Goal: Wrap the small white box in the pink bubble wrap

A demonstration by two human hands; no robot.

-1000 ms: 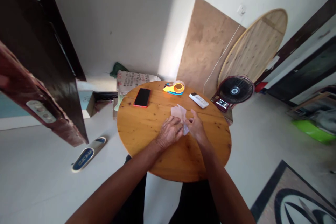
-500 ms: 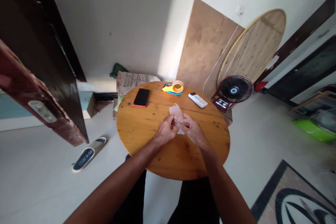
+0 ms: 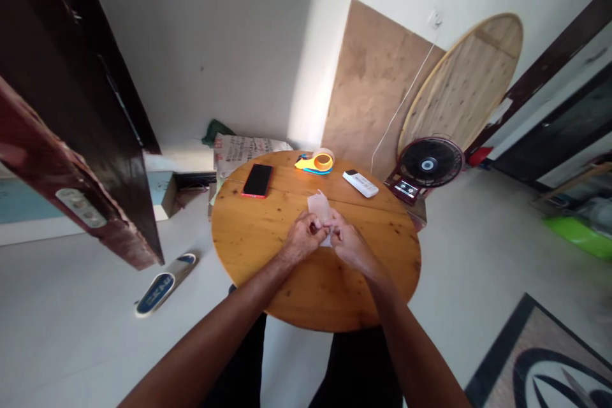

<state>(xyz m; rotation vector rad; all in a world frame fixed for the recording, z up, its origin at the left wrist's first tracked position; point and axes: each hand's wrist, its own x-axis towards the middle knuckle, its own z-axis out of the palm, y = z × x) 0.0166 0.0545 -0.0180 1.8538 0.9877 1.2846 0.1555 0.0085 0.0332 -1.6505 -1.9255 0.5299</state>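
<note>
A thin, pale pinkish-white sheet point(image 3: 319, 205), paper or plastic film, stands up between my hands over the middle of the round table. Its lower part is mostly covered by fingers, and a bit shows beneath them. My left hand point(image 3: 305, 234) pinches it from the left with thumb and forefinger. From the right, my right hand point(image 3: 347, 240) is closed on its edge, the fingertips of both hands nearly touching. Beyond the sheet lies a yellow and blue tape dispenser point(image 3: 315, 162) with a roll of tape in it.
A phone with a red edge point(image 3: 258, 180) lies on the left of the wooden table point(image 3: 248, 229), a white remote control point(image 3: 360, 183) on the right. Behind the table stand a dark fan point(image 3: 429, 164) and a leaning board point(image 3: 368, 89). A slipper point(image 3: 165, 284) is on the floor.
The right fingers have drawn in closer to the left ones and curled more tightly around the sheet. The sheet stays in both hands; the view has shifted slightly.
</note>
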